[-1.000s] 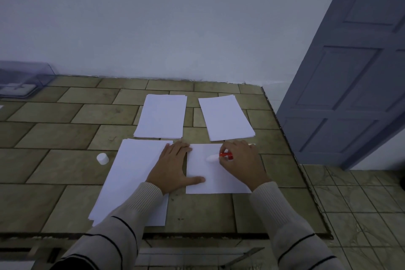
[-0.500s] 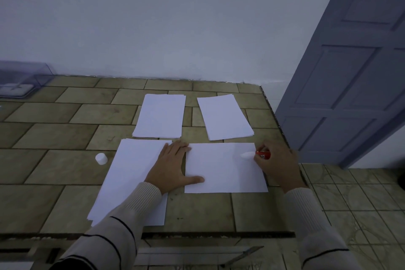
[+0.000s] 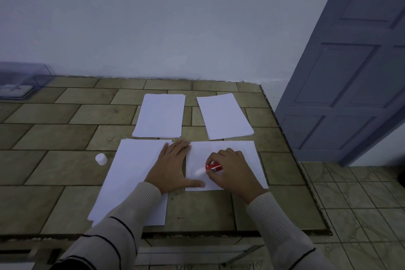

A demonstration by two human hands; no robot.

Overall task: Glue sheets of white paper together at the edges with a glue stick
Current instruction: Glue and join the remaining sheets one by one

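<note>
- One pass back: right hand (image 3: 230, 170), clamped round glue stick (image 3: 213, 168), swept from right edge of sheet (image 3: 249, 153) to near its left — tip on paper.
- Left hand (image 3: 173, 166) flat, pinning left edge — gluing ongoing.

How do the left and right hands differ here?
The left hand lies flat with its fingers straight, pressing down; the right hand is curled round the red glue stick. The left hand bridges the near-left paper stack and the single sheet; the right hand sits wholly over that sheet. Shared: both are working on the same single sheet.
</note>
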